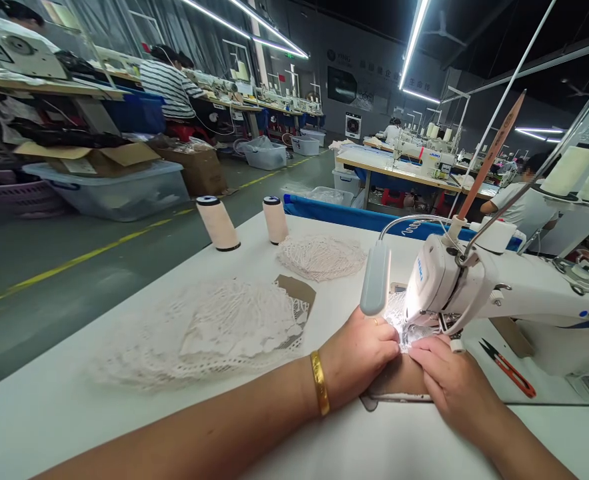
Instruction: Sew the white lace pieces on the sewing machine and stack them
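My left hand (pixel 359 357) and my right hand (pixel 451 380) rest side by side on the white table (pixel 49 407), fingers curled and pressed down on a small piece of white lace (pixel 408 328) under the head of the white sewing machine (pixel 499 287). The machine's lamp (pixel 375 278) lights the lace brightly. A gold bangle (pixel 319 382) circles my left wrist. The needle area is hidden behind my fingers and the glare.
A heap of lace pieces (pixel 214 327) lies to the left, a smaller heap (pixel 321 257) farther back, and two thread cones (pixel 217 223) stand near the far edge. Red-handled snips (pixel 507 365) lie right of my hand. Other people sit at sewing stations beyond the aisle.
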`<action>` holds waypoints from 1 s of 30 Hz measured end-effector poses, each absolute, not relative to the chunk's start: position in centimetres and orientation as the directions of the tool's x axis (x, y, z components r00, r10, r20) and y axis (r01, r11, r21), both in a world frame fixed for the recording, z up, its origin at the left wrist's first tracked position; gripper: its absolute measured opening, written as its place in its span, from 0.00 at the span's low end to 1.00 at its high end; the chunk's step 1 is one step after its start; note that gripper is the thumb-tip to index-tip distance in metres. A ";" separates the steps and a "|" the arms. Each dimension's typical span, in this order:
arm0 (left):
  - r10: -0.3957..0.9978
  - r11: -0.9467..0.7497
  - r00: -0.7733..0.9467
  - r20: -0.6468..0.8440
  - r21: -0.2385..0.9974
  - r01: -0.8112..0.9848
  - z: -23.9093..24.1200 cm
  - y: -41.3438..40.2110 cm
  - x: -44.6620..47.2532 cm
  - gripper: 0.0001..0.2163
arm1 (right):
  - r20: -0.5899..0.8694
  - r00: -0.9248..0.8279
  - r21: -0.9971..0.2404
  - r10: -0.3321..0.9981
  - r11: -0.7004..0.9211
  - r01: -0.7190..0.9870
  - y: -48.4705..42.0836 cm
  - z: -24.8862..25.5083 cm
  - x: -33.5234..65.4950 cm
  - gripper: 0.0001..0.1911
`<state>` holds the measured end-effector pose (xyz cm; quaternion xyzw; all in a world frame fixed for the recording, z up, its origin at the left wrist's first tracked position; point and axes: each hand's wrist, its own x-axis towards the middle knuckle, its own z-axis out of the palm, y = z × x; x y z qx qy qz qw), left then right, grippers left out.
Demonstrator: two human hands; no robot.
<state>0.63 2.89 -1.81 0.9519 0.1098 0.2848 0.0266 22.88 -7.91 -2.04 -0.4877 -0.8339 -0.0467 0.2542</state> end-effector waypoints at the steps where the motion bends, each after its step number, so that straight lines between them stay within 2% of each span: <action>1: 0.227 -0.974 0.813 0.536 0.110 0.199 -1.8 3.0 0.7 0.12 | 0.469 -0.391 -0.169 0.792 0.514 0.841 -7.9 -2.0 22.9 0.23; 6: 0.252 -0.966 0.808 0.532 0.092 0.241 -1.9 3.4 1.0 0.11 | 0.479 -0.361 -0.170 0.801 0.487 0.857 -7.7 -2.2 22.9 0.23; 19: 0.313 -0.949 0.810 0.495 0.136 0.284 -1.5 3.3 1.0 0.11 | 0.475 -0.343 -0.152 0.811 0.459 0.875 -7.6 -2.7 23.1 0.22; 24: 0.416 -0.909 0.821 0.391 0.147 0.390 -1.1 3.7 0.9 0.04 | 0.503 -0.357 -0.136 0.787 0.480 0.867 -7.6 -2.9 23.2 0.23; 27: 0.511 -0.855 0.787 0.345 0.105 0.508 -0.5 3.6 0.7 0.11 | 0.538 -0.376 -0.113 0.754 0.506 0.855 -7.7 -2.8 23.2 0.23; 30: 0.464 -0.882 0.796 0.389 0.121 0.455 0.5 2.8 0.3 0.18 | 0.548 -0.403 -0.127 0.733 0.549 0.826 -7.9 -2.1 23.0 0.23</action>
